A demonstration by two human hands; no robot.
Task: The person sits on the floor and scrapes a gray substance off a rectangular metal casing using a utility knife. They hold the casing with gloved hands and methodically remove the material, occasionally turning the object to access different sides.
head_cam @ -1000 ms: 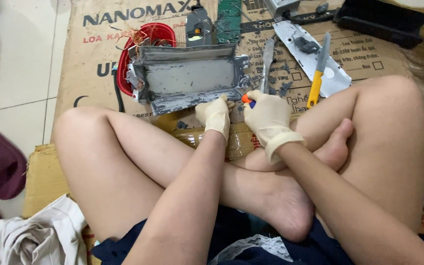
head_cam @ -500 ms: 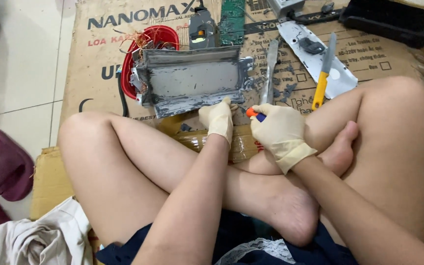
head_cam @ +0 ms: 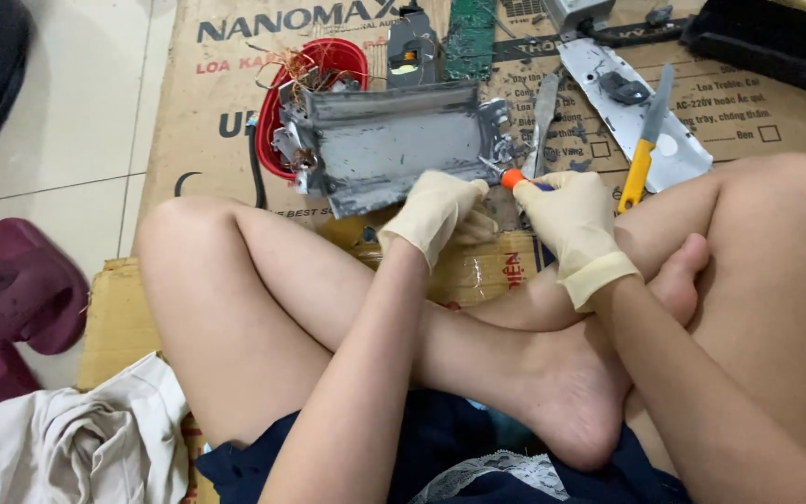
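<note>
Person sits cross-legged on the floor, work laid out on flattened cardboard (head_cam: 188,103) that keeps parts and grit off the tiles.

Left hand (head_cam: 436,210), in a cream latex glove, presses against the lower right edge of the grey metal chassis (head_cam: 394,140); grip looks closed on that edge, likely to steady the piece so it does not shift under the tool. The chassis lies on the cardboard just ahead of the knees, tilted a little, its flat face up.

Right hand (head_cam: 571,219), also gloved, has its grip wrapped around a small screwdriver with an orange collar (head_cam: 512,177), tip aimed at the chassis's right end bracket. Held low and close to the tip, which suits fine control.

Behind the chassis: red plastic bowl (head_cam: 328,65) with tangled copper wire, apparently a catch-all. Green circuit board (head_cam: 470,33) beyond. To the right, a bare metal plate (head_cam: 608,93) and a yellow-handled utility knife (head_cam: 641,159), near the right hand. Maroon slippers (head_cam: 20,289) and crumpled white cloth (head_cam: 86,439) lie off to the left.
</note>
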